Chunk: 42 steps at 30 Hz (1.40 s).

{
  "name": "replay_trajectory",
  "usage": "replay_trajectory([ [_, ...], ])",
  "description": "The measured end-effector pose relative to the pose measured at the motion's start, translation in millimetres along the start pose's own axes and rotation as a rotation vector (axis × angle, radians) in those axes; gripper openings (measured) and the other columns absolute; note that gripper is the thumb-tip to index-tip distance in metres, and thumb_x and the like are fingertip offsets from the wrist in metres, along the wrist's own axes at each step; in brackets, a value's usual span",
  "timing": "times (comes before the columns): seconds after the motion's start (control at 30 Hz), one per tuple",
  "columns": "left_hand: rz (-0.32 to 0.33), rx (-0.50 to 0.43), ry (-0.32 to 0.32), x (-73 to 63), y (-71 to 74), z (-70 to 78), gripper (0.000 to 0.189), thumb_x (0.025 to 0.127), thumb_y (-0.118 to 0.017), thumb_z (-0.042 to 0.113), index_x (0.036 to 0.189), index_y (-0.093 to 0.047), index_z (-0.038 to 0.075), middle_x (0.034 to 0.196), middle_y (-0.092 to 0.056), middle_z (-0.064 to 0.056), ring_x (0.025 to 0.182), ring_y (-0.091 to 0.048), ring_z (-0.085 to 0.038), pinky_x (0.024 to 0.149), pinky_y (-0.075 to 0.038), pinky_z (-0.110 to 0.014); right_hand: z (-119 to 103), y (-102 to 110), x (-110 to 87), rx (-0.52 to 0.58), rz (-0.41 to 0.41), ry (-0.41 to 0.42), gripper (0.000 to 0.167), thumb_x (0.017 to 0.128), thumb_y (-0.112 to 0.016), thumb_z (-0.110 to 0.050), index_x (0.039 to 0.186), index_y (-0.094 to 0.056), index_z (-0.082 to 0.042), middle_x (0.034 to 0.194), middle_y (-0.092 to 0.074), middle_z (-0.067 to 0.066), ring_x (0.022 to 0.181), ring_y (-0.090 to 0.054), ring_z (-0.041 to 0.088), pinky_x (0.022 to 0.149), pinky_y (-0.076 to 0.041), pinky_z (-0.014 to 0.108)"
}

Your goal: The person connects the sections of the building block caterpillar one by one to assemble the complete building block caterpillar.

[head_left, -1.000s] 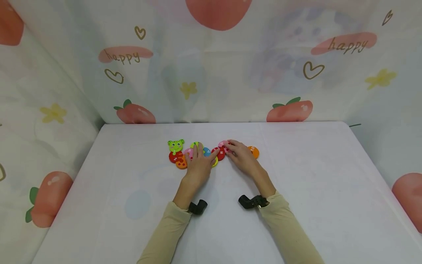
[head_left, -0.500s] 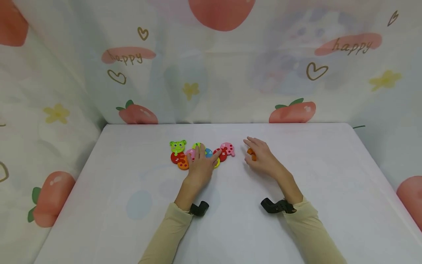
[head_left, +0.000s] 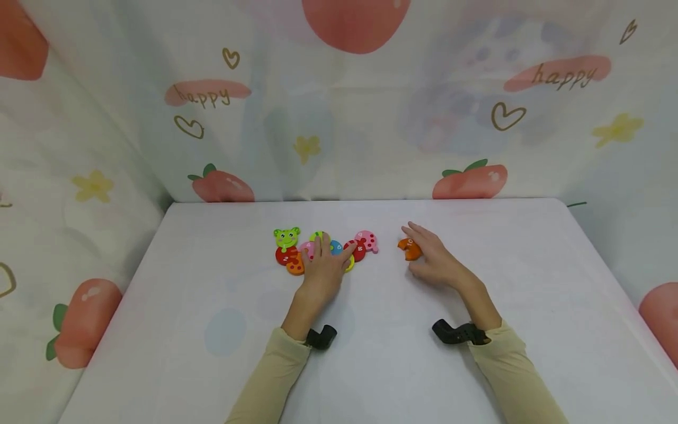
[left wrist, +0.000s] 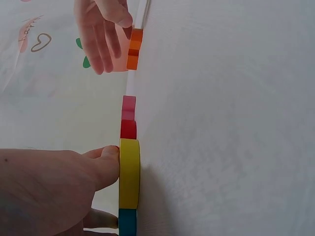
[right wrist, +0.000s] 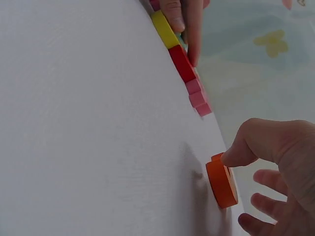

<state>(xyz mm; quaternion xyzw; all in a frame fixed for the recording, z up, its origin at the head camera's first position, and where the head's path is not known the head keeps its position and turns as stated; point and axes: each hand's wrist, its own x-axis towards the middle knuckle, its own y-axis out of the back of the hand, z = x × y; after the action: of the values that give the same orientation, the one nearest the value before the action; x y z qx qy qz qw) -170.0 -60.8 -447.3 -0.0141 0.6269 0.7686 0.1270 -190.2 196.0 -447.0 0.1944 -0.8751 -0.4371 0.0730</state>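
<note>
A caterpillar puzzle of coloured wooden pieces lies on the white table, with a green smiling head piece (head_left: 286,237) at its left end and a pink spotted piece (head_left: 366,241) at its right. My left hand (head_left: 324,273) rests on the middle of the row with fingers spread, covering several pieces; its thumb touches near the yellow piece (left wrist: 130,173). To the right, apart from the row, my right hand (head_left: 435,257) holds an orange piece (head_left: 410,249) at its edge. The right thumb (right wrist: 241,152) lies over this piece; the index finger is mostly hidden.
The white table (head_left: 212,377) runs back to a patterned cloth wall (head_left: 339,118) behind the puzzle. Another cloth side (head_left: 63,229) stands at the left. Each wrist carries a black camera band, such as the right band (head_left: 459,333).
My right hand has moved right, away from the pink piece to the orange one, which has turned so its notch faces left. My left hand stays on the row.
</note>
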Motion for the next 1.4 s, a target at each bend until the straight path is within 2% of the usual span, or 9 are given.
replay_trajectory([
  [0.17,0.004,-0.002,-0.001,0.2,0.0,0.1,0.051,0.1,-0.049,0.036,0.148,-0.034,0.042,0.161,-0.018,-0.021,0.15,-0.016,-0.04,0.111,-0.022,-0.07,0,1,3.2,0.002,-0.03,0.009,0.072,0.082,-0.054,0.003,0.15,-0.029,0.0,0.158,-0.022,0.023,0.145,-0.02,0.045,0.115,-0.02,0.066],
  [0.37,0.006,-0.008,0.005,0.0,-0.1,0.1,0.051,0.099,-0.049,0.037,0.148,-0.034,0.043,0.161,-0.018,-0.021,0.15,-0.017,-0.04,0.113,-0.021,-0.069,-2,-1,6.3,-0.041,-0.052,0.057,0.053,0.085,-0.052,0.008,0.137,-0.044,0.01,0.141,-0.047,0.029,0.129,-0.044,0.044,0.11,-0.035,0.058],
  [0.47,0.015,-0.012,0.003,-0.8,0.4,0.2,0.051,0.099,-0.05,0.037,0.148,-0.035,0.042,0.16,-0.019,-0.021,0.149,-0.017,-0.04,0.112,-0.021,-0.069,-9,-3,6.8,-0.044,-0.004,0.054,0.048,0.086,-0.06,0.002,0.133,-0.05,0.009,0.133,-0.054,0.026,0.121,-0.052,0.04,0.106,-0.043,0.054],
  [0.7,0.021,0.019,0.0,-1.4,-0.6,0.7,0.052,0.099,-0.05,0.038,0.148,-0.034,0.042,0.16,-0.021,-0.021,0.149,-0.019,-0.04,0.112,-0.023,-0.069,-34,-23,13.7,0.023,0.178,0.057,0.052,0.084,-0.075,-0.016,0.129,-0.057,0.005,0.119,-0.06,0.021,0.103,-0.059,0.031,0.092,-0.055,0.046],
  [0.83,0.029,0.035,-0.011,-0.4,-1.3,0.4,0.052,0.099,-0.05,0.038,0.148,-0.034,0.042,0.16,-0.022,-0.022,0.148,-0.02,-0.041,0.111,-0.024,-0.07,-44,-34,18.8,0.047,0.258,0.004,0.052,0.082,-0.078,-0.02,0.125,-0.061,0.004,0.112,-0.06,0.02,0.098,-0.06,0.029,0.087,-0.057,0.043],
  [1.0,0.021,0.043,-0.006,1.2,-1.9,-1.3,0.051,0.1,-0.048,0.039,0.148,-0.033,0.043,0.16,-0.022,-0.021,0.148,-0.02,-0.041,0.111,-0.023,-0.07,-50,-45,25.0,0.075,0.301,-0.064,0.054,0.081,-0.079,-0.024,0.124,-0.062,0.005,0.108,-0.059,0.02,0.092,-0.06,0.028,0.085,-0.058,0.041],
  [1.13,0.024,0.045,-0.003,1.5,-1.7,-2.1,0.05,0.1,-0.047,0.04,0.148,-0.034,0.044,0.16,-0.022,-0.021,0.148,-0.021,-0.04,0.111,-0.023,-0.07,-51,-52,26.7,0.045,0.312,-0.11,0.055,0.082,-0.078,-0.027,0.124,-0.061,0.004,0.108,-0.058,0.02,0.091,-0.057,0.028,0.085,-0.057,0.039],
  [1.27,0.016,0.054,-0.021,0.9,-1.4,-1.1,0.051,0.1,-0.048,0.039,0.148,-0.033,0.044,0.16,-0.021,-0.021,0.148,-0.021,-0.04,0.11,-0.025,-0.07,-48,-57,25.7,0.009,0.313,-0.169,0.055,0.083,-0.077,-0.029,0.125,-0.061,0.002,0.112,-0.057,0.019,0.1,-0.057,0.029,0.091,-0.056,0.04],
  [1.4,0.024,0.05,-0.024,0.5,-0.8,-1.7,0.05,0.1,-0.048,0.039,0.148,-0.035,0.044,0.16,-0.022,-0.021,0.148,-0.022,-0.04,0.109,-0.026,-0.07,-44,-61,27.4,0.008,0.319,-0.172,0.056,0.083,-0.077,-0.029,0.126,-0.06,0.003,0.114,-0.056,0.02,0.103,-0.056,0.03,0.093,-0.055,0.041],
])
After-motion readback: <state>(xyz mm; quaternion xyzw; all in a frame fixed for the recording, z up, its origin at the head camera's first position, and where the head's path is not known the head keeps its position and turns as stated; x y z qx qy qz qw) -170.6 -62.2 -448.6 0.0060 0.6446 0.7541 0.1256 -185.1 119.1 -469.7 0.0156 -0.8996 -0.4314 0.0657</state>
